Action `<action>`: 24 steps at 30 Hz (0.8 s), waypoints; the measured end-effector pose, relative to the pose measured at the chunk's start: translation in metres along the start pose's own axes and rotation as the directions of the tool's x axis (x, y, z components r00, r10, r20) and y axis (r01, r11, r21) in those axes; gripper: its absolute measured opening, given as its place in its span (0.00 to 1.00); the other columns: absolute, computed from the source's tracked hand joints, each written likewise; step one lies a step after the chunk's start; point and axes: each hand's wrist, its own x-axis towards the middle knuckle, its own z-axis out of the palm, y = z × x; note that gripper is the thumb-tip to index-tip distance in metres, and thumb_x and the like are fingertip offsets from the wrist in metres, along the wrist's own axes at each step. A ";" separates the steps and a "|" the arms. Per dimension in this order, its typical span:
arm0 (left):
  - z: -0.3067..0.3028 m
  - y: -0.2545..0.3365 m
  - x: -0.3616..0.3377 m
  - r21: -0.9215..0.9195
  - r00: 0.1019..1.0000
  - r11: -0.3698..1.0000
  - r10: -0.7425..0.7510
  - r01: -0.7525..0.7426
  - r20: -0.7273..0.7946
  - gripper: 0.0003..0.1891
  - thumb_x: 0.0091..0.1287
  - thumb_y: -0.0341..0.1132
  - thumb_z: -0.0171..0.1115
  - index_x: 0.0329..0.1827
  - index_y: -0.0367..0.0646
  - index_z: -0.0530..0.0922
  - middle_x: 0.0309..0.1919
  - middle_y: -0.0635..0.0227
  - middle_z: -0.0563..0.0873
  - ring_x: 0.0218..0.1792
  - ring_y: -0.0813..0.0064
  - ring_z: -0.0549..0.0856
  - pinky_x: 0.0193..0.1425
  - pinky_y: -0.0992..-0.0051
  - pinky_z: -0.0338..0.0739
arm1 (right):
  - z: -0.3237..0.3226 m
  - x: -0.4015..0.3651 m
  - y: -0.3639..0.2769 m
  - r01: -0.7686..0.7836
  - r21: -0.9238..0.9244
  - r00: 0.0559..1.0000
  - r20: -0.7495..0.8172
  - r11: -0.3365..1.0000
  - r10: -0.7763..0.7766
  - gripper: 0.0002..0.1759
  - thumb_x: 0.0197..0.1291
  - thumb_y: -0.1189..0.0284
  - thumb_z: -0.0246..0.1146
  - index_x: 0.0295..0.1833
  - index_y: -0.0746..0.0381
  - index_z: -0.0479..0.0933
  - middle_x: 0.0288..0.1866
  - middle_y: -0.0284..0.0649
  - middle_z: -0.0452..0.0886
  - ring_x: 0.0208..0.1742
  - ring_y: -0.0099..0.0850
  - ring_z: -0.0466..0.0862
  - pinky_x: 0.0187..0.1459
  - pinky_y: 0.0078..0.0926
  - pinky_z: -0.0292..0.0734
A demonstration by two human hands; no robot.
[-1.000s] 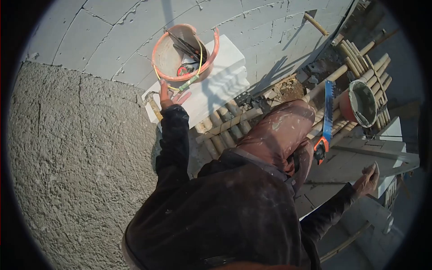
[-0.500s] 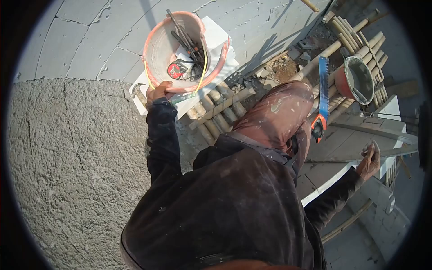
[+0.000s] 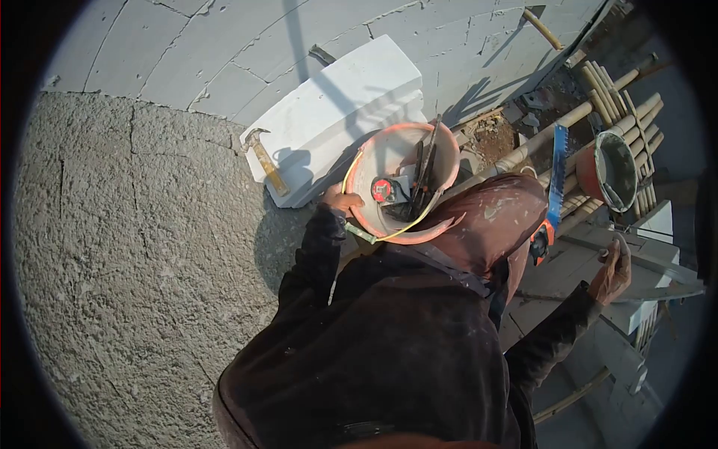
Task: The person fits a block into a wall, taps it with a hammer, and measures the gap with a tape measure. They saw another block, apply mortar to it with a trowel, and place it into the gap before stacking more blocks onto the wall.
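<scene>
My left hand (image 3: 340, 200) is closed on the rim of an orange-red bucket (image 3: 374, 157), held close to my body by my raised thigh. Inside the bucket lie a red and black tape measure (image 3: 381, 190) and several dark, long tools (image 3: 425, 176); their exact kinds are hard to tell. The bucket's yellow handle (image 3: 348, 170) hangs down along its near side. Off to the right, my right hand (image 3: 612, 273) has its fingers curled together; whatever they hold, if anything, cannot be made out. A claw hammer (image 3: 265, 161) lies on white blocks (image 3: 359, 82) beyond my left hand.
A handsaw (image 3: 557, 172) with a blue blade stands beside my knee. Behind it, a second bucket (image 3: 588, 178) with grey residue sits on bamboo poles (image 3: 643, 127). A block wall (image 3: 254, 45) runs along the far side, and rough grey mortar (image 3: 149, 262) covers the left.
My left hand has drawn the bucket off the white blocks and towards my body, uncovering the blocks and the whole hammer. My right hand has stayed at the right, fingers still curled.
</scene>
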 end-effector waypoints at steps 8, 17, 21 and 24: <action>-0.135 -0.103 0.113 0.708 0.953 0.706 -0.198 -0.025 0.231 0.07 0.54 0.31 0.75 0.33 0.39 0.88 0.31 0.68 0.87 0.31 0.69 0.86 0.39 0.70 0.81 | 0.023 -0.022 -0.013 -0.042 0.111 0.996 0.082 0.993 0.033 0.13 0.74 0.70 0.66 0.56 0.65 0.86 0.35 0.31 0.83 0.32 0.19 0.78 0.34 0.18 0.73; -0.138 -0.072 0.133 0.576 0.989 0.804 -0.135 0.147 -0.063 0.42 0.40 0.31 0.81 0.65 0.35 0.77 0.49 0.50 0.87 0.46 0.55 0.88 0.49 0.59 0.86 | 0.043 -0.072 -0.013 0.029 -0.118 0.989 0.145 0.993 -0.012 0.10 0.64 0.69 0.68 0.46 0.64 0.87 0.41 0.52 0.88 0.43 0.51 0.88 0.46 0.40 0.82; -0.106 -0.047 0.132 0.988 0.996 0.147 0.078 -0.043 0.032 0.43 0.44 0.40 0.81 0.67 0.39 0.76 0.49 0.45 0.87 0.51 0.45 0.87 0.58 0.55 0.83 | 0.068 -0.104 -0.009 0.015 -0.139 0.985 0.172 0.990 0.009 0.10 0.64 0.70 0.67 0.48 0.62 0.86 0.38 0.49 0.87 0.43 0.53 0.87 0.44 0.44 0.80; -0.100 -0.053 0.130 0.994 0.989 -0.047 0.117 0.097 -0.091 0.41 0.42 0.43 0.84 0.61 0.35 0.77 0.51 0.45 0.87 0.53 0.43 0.86 0.58 0.55 0.82 | 0.089 -0.131 0.003 0.000 -0.194 0.955 0.292 0.981 0.057 0.11 0.63 0.69 0.66 0.48 0.63 0.83 0.42 0.52 0.86 0.48 0.54 0.86 0.49 0.49 0.80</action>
